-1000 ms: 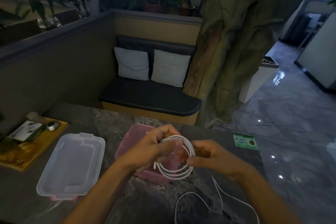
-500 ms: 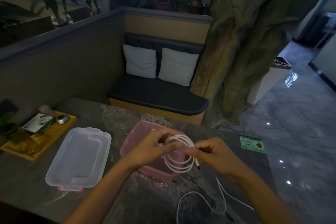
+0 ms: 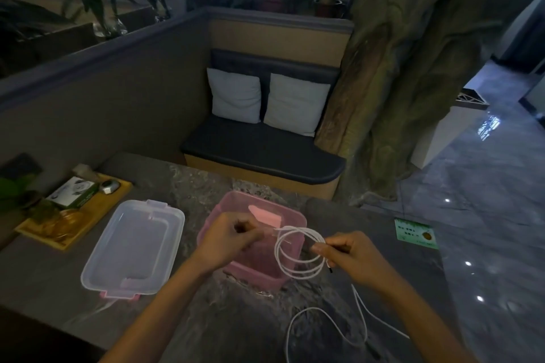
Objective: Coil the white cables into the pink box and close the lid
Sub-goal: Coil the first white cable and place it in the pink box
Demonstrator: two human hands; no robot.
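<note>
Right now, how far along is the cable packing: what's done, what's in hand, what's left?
Done: the lid is off, lying left of the open pink box. In hand: one coiled white cable is held over the box, the right hand pinching the loops and the left hand at its end. Left: drop that coil in, coil the loose cable lying on the table, then close the lid.

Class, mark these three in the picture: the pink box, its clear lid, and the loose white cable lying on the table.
pink box (image 3: 290, 216), head view, on its far right rim.
clear lid (image 3: 132, 247), head view, on its flat centre panel.
loose white cable (image 3: 330, 317), head view, on its curved loop.
</note>
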